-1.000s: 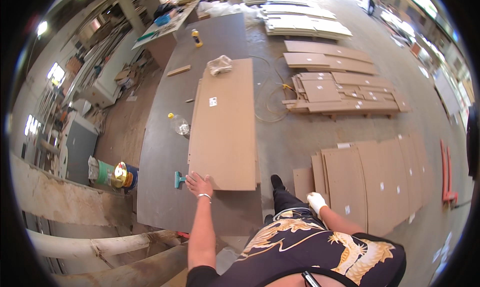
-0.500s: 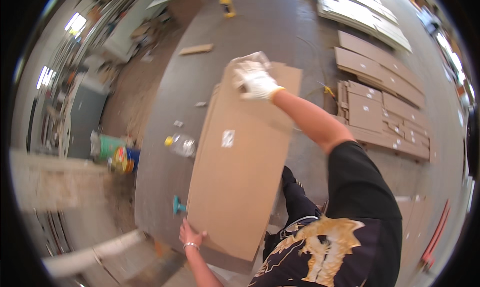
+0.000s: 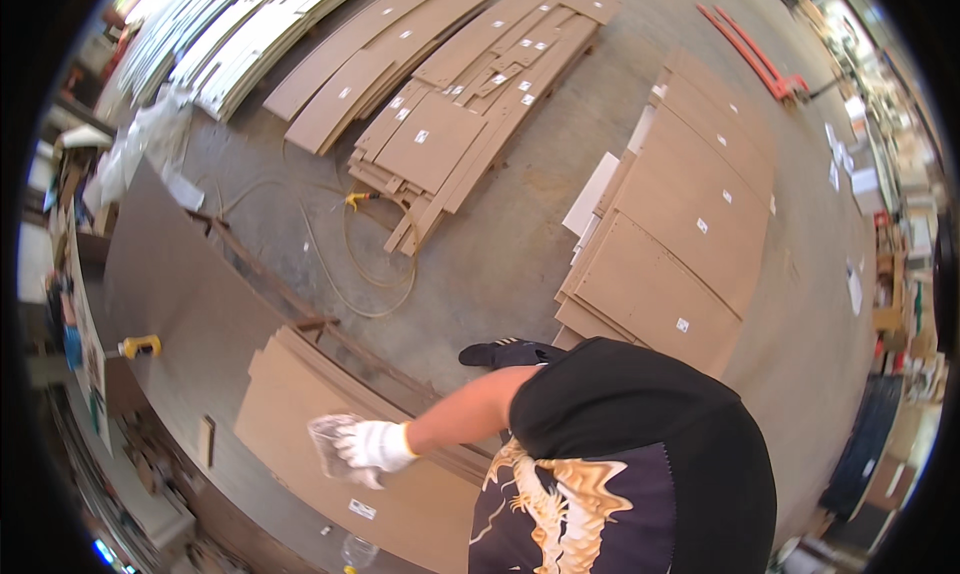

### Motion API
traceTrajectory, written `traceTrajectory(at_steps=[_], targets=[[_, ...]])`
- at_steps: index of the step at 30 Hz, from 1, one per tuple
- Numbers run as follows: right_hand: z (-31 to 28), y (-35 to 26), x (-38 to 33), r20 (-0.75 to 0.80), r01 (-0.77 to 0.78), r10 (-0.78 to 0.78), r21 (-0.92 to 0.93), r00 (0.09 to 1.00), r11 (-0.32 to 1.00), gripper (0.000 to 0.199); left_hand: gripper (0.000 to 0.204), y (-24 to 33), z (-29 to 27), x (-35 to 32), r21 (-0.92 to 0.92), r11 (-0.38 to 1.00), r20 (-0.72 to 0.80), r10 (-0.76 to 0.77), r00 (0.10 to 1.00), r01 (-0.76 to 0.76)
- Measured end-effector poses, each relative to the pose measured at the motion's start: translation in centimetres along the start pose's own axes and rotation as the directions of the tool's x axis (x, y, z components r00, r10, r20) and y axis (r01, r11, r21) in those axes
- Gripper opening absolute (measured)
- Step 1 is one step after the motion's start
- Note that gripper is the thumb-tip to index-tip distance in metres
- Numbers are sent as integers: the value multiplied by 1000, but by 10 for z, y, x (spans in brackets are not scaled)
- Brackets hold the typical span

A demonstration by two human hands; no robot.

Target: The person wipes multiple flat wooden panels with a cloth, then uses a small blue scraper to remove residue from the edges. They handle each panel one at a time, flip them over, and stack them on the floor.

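My right hand, in a white knitted glove with a yellow cuff, presses a greyish-white rag onto the top of a stack of brown panels. Its fingers lie closed over the rag. A small white label is stuck on the top panel, close to the hand. The stack rests on a dark grey worktable. Beside it, at the lower edge, lies a clear bottle, partly cut off. My left hand is out of the picture.
A yellow bottle and a wood strip are on the table. Across the floor lie stacks of brown boards, larger brown panels and white boards. A hose with a yellow fitting loops nearby. Red forks stand farther right.
The view has swung right, bringing the floor stacks toward the middle. My left hand, seen before at the panel's near edge, has left the picture. The right hand keeps the rag on the panel.
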State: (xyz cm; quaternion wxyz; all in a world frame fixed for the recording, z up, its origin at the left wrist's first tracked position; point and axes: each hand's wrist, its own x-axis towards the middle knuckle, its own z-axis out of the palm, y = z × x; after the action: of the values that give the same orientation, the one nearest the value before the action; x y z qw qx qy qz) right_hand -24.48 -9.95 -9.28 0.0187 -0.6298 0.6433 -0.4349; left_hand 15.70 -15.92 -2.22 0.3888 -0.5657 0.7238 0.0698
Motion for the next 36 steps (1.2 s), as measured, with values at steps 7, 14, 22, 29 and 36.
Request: traceTrajectory(at_steps=[7, 14, 22, 29, 36], targets=[[-78, -38, -105, 95, -118, 119, -16, 988, 993, 26, 92, 17, -50, 81, -283, 953, -109, 81, 991, -109], [-166, -42, -143, 621, -47, 693, 756, 367, -653, 27, 53, 89, -109, 172, -245, 884, -333, 308, 891, -397], [-256, -64, -182, 206, 347, 780, 808, 591, -476, 38, 63, 156, -66, 138, -243, 969, -712, -209, 670, 44], [-224, -44, -130, 463, -16, 764, 859, 449, -512, 14, 56, 143, -63, 117, -251, 968, -690, -198, 696, 27], [-221, 50, -73, 459, 140, 677, 760, 575, -634, 17, 58, 135, -54, 56, -336, 916, -804, -158, 573, -218]])
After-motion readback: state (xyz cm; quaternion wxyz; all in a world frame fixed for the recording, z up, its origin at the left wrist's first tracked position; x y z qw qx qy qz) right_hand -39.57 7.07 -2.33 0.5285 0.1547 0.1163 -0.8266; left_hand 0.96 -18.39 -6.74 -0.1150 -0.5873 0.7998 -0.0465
